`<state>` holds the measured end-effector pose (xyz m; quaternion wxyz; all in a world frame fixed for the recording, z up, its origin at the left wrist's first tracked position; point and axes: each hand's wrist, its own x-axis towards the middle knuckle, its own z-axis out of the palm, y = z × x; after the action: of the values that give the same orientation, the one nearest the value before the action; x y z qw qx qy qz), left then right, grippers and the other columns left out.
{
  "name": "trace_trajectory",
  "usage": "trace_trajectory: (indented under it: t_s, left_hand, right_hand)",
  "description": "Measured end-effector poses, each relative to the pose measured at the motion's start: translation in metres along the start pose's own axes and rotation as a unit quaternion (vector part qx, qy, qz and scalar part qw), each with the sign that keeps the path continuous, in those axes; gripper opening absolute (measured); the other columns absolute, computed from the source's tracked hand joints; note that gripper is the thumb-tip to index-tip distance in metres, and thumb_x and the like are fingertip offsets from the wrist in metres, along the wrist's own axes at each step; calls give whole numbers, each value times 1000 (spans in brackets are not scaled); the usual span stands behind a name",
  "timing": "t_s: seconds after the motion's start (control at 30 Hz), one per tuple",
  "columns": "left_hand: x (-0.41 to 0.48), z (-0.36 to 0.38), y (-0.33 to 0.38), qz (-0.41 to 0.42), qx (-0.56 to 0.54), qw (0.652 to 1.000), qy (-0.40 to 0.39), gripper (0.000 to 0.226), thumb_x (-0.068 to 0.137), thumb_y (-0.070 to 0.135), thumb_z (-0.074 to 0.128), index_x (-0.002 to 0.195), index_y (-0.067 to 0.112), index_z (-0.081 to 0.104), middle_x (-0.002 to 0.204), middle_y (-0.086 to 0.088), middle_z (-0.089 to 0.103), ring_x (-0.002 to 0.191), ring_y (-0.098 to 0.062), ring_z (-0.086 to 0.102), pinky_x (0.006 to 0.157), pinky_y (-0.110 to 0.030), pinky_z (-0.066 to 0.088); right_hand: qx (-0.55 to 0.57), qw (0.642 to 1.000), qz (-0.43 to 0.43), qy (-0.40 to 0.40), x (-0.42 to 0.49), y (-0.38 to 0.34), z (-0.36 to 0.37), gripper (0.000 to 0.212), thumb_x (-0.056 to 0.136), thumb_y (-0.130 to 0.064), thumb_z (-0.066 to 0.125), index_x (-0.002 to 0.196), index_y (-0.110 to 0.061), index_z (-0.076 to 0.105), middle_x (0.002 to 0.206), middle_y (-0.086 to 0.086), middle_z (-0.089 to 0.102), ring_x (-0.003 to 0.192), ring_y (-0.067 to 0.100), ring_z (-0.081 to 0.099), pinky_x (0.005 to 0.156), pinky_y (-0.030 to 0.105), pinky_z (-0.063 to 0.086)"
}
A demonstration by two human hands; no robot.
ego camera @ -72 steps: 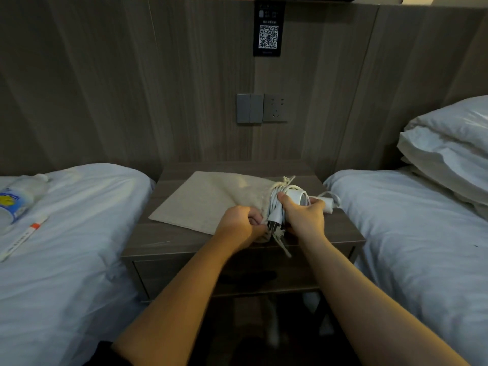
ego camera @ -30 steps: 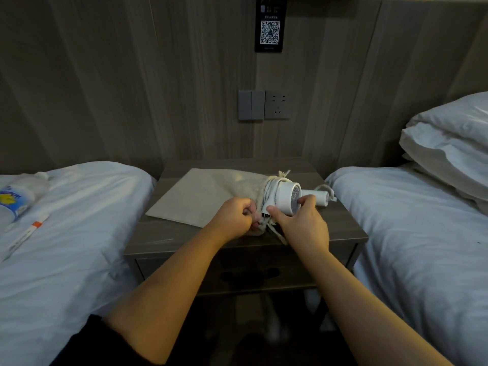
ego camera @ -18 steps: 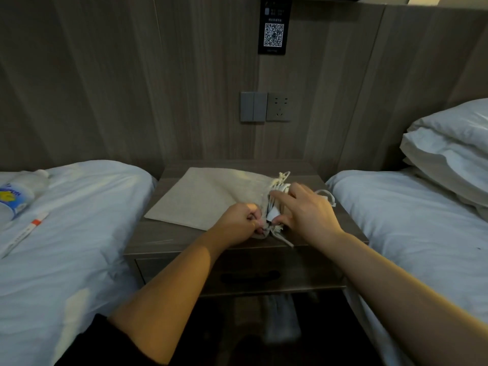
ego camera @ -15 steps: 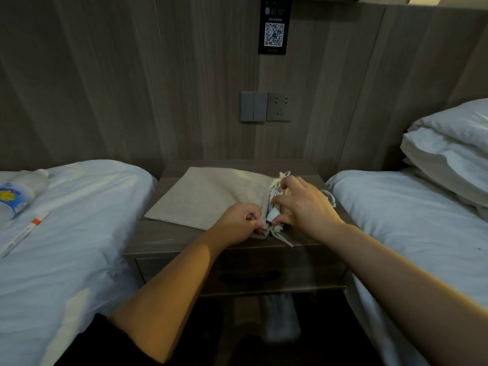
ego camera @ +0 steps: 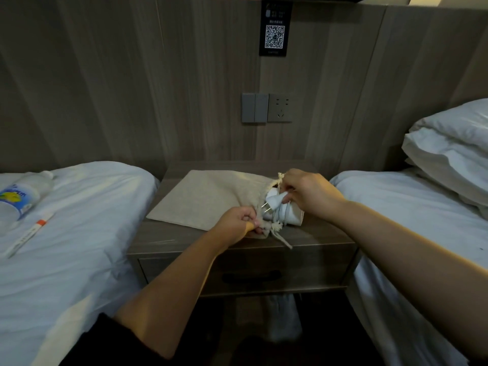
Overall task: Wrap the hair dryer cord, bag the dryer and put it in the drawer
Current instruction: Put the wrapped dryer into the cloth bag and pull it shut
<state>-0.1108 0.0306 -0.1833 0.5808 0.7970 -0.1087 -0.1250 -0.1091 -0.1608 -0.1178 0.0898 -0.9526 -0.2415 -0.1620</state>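
1. Cloth bag (ego camera: 206, 196) of coarse beige weave lay flat across the wood-grain desk (ego camera: 184, 239), its gathered mouth toward the front right corner, frayed drawstring (ego camera: 282, 240) trailing over the front edge.
2. Left hand (ego camera: 237, 224) was clenched, pinching the near lip of the bag's mouth between thumb and fingers.
3. Right hand (ego camera: 309, 194) gripped the upper lip of the mouth together with the white plug (ego camera: 274, 202), whose two metal prongs pointed left into the opening.
4. Hair dryer (ego camera: 289, 216), smooth white plastic and rounded, sat partly inside the mouth near the desk's right edge, white cord (ego camera: 280, 214) coiled around it; most of its body was hidden by the right hand.
5. Drawer (ego camera: 245, 276) below the desktop was closed, with a dark oval cut-out for a handle.
6. Plastic bottle (ego camera: 21, 199) with a blue label and a thin white pen (ego camera: 29, 233) with an orange band lay on the rumpled white sheet of the left bed (ego camera: 79, 233).
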Motion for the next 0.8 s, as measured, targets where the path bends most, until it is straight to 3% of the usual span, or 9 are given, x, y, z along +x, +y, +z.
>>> trace_trajectory:
  t_s: [0.17, 0.37, 0.53, 0.63, 0.7, 0.8]
  left_hand:
    - [-1, 2, 3, -22, -70, 997, 23, 30, 90, -9, 45, 67, 10, 49, 71, -8, 58, 69, -13, 61, 59, -19, 53]
    - [-6, 2, 3, -22, -87, 995, 46, 29, 91, -3, 48, 66, 10, 52, 73, -7, 59, 73, -14, 59, 66, -25, 52]
    - [-6, 12, 4, 65, 52, 994, 74, 34, 88, 2, 52, 61, 22, 50, 67, -6, 54, 72, -20, 56, 68, -35, 48]
    - [-6, 13, 6, 79, 102, 988, 83, 32, 87, 5, 53, 61, 22, 51, 65, -2, 51, 67, -16, 50, 65, -33, 43]
    - [-7, 14, 9, 78, 139, 981, 113, 24, 86, 6, 54, 66, 19, 55, 70, 1, 53, 69, -14, 50, 66, -29, 41]
    - [-9, 18, 12, 113, 250, 938, 210, 14, 82, 13, 59, 69, 18, 59, 88, 1, 49, 85, -13, 47, 73, -25, 39]
  right_hand:
    - [-35, 999, -19, -5, -2, -7, 5, 10, 81, -17, 66, 87, -9, 63, 94, 7, 63, 87, 26, 60, 69, 31, 40]
    - [-68, 997, -26, -32, 2, -12, 0, 2, 83, -13, 62, 83, -11, 60, 91, 4, 60, 86, 23, 58, 68, 28, 33]
    - [-83, 996, -30, -29, 8, -20, 12, 3, 82, -11, 58, 83, -11, 61, 92, 8, 61, 87, 28, 59, 66, 33, 38]
    - [-10, 1000, 5, -20, 13, -19, 14, 11, 79, -15, 66, 89, -11, 68, 94, 6, 63, 90, 24, 60, 75, 33, 45]
    - [71, 996, 49, -10, 15, -12, 7, 24, 77, -19, 72, 101, -15, 70, 96, -3, 59, 90, 12, 56, 79, 24, 42]
    - [174, 970, 142, 88, 21, 6, -2, 23, 86, -20, 63, 108, -16, 69, 100, -3, 58, 85, 7, 51, 73, 17, 37]
